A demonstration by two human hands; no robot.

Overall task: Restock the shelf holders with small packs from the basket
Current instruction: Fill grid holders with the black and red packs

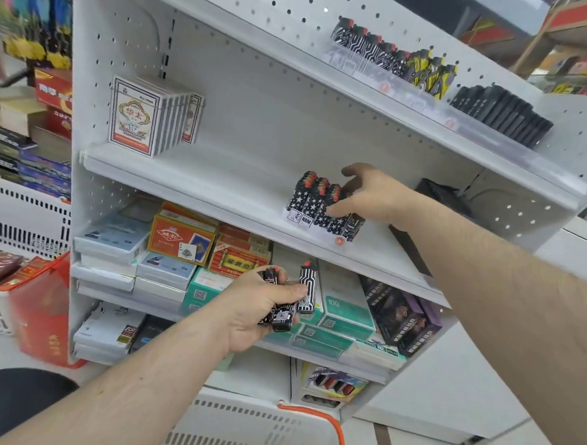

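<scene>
- The basket (pixel 254 431), white with an orange handle, lies nearest me at 6 o'clock below both forearms; what is inside it is out of view, so I cannot tell how many packs remain there.
- The shelf unit (pixel 219 181) fills the view ahead, and the middle shelf at about 2 o'clock from centre is where I am working; a stack of card decks (pixel 148 116) stands well apart at 10 o'clock.
- My right hand (pixel 371 195) reaches onto that middle shelf, its fingers (pixel 335 212) partly curled against the end of the row of star-patterned packs (pixel 315 199); whether they pinch the last pack or only press it I cannot tell.
- That row stands upright in a clear holder (pixel 322 229) at the shelf's front edge, with one circuit-patterned pack at its 4 o'clock end.
- My left hand (pixel 264 306), just below at 7 o'clock from the row, grips a bunch of circuit-patterned packs (pixel 291 300), thumb across them, one standing taller than the rest.
- To do this step well, I think I should push the row tight toward 10 o'clock first, then feed packs one at a time from the left hand, caps up, faces forward.
- I judge the risk to be tipping the star packs like dominoes, so light sideways pressure seems best.
</scene>
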